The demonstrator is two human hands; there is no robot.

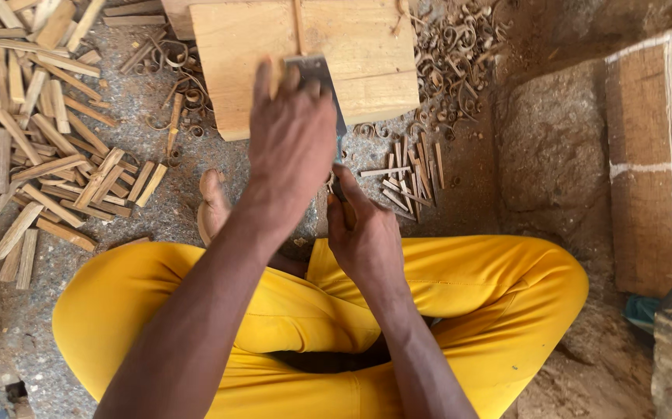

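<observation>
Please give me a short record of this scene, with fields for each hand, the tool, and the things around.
Left hand: pressed on top of the flat metal blade
Right hand: gripping the tool lower down, near the lap
Blade: upright against the wooden block
Left side: heap of split wood sticks on the ground
Right of block: curled shavings, small thin sticks
Person: seated cross-legged, yellow trousers

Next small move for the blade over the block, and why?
Probably press the blade down and draw it toward the body along the thin stick. The left hand already grips the blade's far end over the wood block, the right hand holds the near end, and curled shavings lie around the block.
</observation>
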